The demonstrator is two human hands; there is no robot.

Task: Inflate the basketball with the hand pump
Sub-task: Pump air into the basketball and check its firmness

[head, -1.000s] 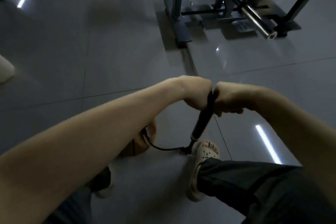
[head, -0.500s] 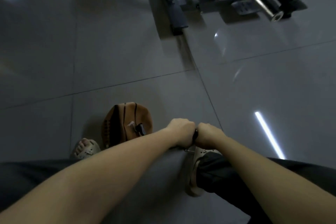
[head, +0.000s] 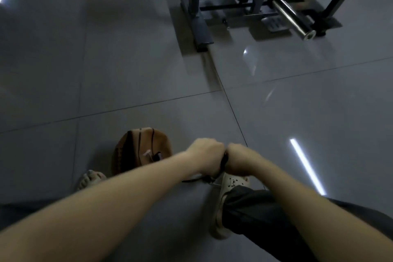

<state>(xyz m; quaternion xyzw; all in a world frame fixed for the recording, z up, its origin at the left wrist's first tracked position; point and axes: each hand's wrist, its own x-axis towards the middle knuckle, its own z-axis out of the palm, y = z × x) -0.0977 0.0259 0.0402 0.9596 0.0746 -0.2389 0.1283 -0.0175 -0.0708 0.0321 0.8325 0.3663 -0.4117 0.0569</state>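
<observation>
A limp, partly collapsed brown basketball (head: 136,151) lies on the grey tiled floor, just left of my fists. My left hand (head: 205,155) and my right hand (head: 239,158) are both closed around the black T-handle of the hand pump (head: 223,160), side by side, low near the floor. Only a sliver of the handle shows between the fists; the pump's barrel is hidden behind them. A thin black hose (head: 191,179) runs from the pump's base toward the ball and passes under my left forearm. My right sandal (head: 228,185) stands at the pump's base.
My left sandal (head: 90,178) is beside the ball. A metal gym rack (head: 197,27) with a chrome barbell end (head: 297,25) stands on the floor at the far right. Ceiling lights reflect in the glossy tiles.
Both fists pushed the pump handle down from the raised position to near the floor. The basketball, hidden behind my left arm before, is now in the open.
</observation>
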